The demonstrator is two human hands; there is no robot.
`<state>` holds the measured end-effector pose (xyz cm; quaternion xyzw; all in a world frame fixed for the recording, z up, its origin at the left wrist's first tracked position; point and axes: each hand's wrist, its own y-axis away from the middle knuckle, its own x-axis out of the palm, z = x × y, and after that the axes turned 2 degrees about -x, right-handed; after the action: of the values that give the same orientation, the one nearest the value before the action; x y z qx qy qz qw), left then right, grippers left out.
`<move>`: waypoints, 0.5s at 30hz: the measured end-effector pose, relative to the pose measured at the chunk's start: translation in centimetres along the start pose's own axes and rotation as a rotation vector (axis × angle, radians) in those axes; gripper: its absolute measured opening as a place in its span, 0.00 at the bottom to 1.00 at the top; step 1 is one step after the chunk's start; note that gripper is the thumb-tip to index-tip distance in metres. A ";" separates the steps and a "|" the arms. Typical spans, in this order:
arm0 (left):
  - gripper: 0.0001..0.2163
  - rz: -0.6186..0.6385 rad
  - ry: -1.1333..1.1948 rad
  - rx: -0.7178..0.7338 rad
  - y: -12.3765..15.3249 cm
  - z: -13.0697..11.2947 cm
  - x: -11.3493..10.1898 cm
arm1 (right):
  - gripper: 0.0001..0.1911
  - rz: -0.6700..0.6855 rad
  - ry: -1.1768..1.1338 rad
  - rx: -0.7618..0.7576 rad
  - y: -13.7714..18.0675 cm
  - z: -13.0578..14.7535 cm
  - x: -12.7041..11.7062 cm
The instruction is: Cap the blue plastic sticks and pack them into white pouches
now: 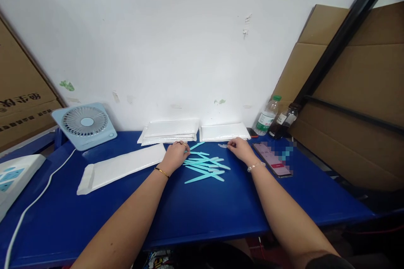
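Note:
Slim turquoise plastic sticks [206, 167], shaped like eyebrow razors, lie crossed in a loose pile on the blue table [208, 214]. My left hand [175, 156] is at the pile's upper left, fingers closed on the end of one turquoise stick [198, 145] that points up and right. To the right of the pile, my right hand [239, 149] pinches a small translucent plastic piece [222, 146] between thumb and fingers. A long white padded mailer [123, 166] lies flat to the left of my left hand.
Stacked white mailers [170, 131] and another white stack [224, 131] lie against the wall. At left are a light blue fan [85, 124], its white cable [41, 204] and a white device [22, 176]. A phone [271, 159], water bottle [267, 117] and dark bottle [284, 122] are at right.

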<state>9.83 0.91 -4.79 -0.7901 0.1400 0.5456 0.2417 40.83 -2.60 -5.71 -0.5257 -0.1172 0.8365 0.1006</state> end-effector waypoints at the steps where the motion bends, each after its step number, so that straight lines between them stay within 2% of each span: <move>1: 0.06 0.000 -0.008 0.000 0.0 0.0 0.0 | 0.05 0.012 0.036 -0.011 -0.1 0.1 0.3; 6: 0.10 -0.036 -0.026 0.023 0.1 -0.5 -0.5 | 0.07 0.026 0.251 0.017 0.0 0.9 0.8; 9: 0.10 -0.033 0.088 0.014 0.3 -1.0 -1.0 | 0.05 0.003 0.270 0.036 0.2 1.3 0.6; 11: 0.09 -0.006 0.198 -0.005 0.5 -1.2 -1.3 | 0.04 -0.024 0.151 0.032 0.3 1.5 0.3; 15: 0.11 0.002 0.391 0.000 0.6 -1.4 -1.5 | 0.06 -0.027 -0.363 0.001 0.6 2.3 -0.5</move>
<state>10.12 -0.41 -3.15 -0.8809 0.1850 0.3820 0.2095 38.94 -3.54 -4.52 -0.3644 -0.1402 0.9163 0.0893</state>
